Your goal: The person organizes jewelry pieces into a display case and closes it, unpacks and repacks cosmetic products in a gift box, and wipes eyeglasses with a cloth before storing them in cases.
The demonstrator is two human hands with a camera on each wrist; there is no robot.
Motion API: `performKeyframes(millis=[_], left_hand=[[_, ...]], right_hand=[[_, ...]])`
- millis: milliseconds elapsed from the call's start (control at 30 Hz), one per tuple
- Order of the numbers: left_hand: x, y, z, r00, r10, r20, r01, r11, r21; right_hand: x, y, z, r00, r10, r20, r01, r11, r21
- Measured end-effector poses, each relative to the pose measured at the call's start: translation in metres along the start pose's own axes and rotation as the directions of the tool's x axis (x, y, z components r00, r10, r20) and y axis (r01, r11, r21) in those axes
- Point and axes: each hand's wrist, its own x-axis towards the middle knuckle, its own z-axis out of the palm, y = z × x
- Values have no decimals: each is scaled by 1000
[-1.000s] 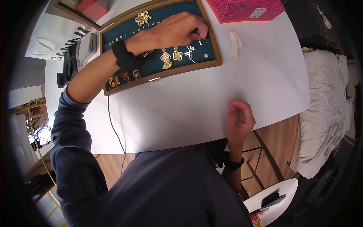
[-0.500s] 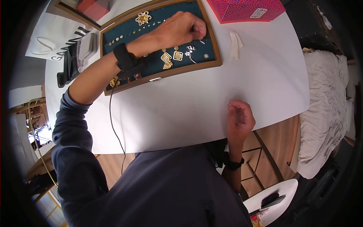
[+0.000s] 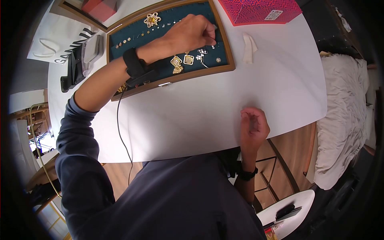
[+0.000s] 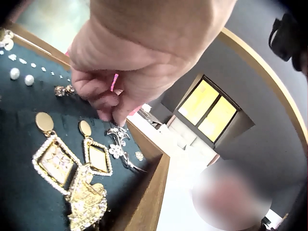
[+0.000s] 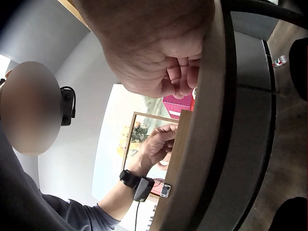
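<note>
Bag (image 3: 54, 34) at 10 o'clock: black capitals, roughly "GANNI", last letters unclear. Pink box (image 3: 248, 10) at 1 o'clock: one white label (image 3: 273, 15), print too small to read.

Case (image 3: 200, 74) ×1, at 12 o'clock on the table (image 3: 184, 120): brown wooden frame, dark teal lining, metal clasp (image 3: 164, 84) at its 6.

Inside, by the case's own dial: one gold flower brooch (image 3: 152, 19) at 11; two gold diamond-shaped drops (image 3: 176, 61), edges set with clear stones, at 5; one silver flower sprig (image 3: 201, 57) and one round stud (image 3: 218, 60) at 4. Left wrist view: two white pearls (image 4: 22, 77).

Left hand (image 3: 190, 34): over the case, fingers bent, tips together at its 3; cannot tell whether they grasp anything. Right hand (image 3: 255, 125): 3 o'clock, fingers loosely curled, holding nothing.
</note>
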Motion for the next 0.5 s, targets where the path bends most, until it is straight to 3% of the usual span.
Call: performKeyframes(millis=[167, 500], left_hand=[[-3, 6, -2, 996, -85, -1, 85, 995, 51], [-3, 6, -4, 996, -59, 69, 58, 998, 25]], right_hand=[[0, 1, 0, 1000, -10, 0, 10, 1000, -5], [0, 0, -1, 1000, -7, 11, 7, 1000, 0]])
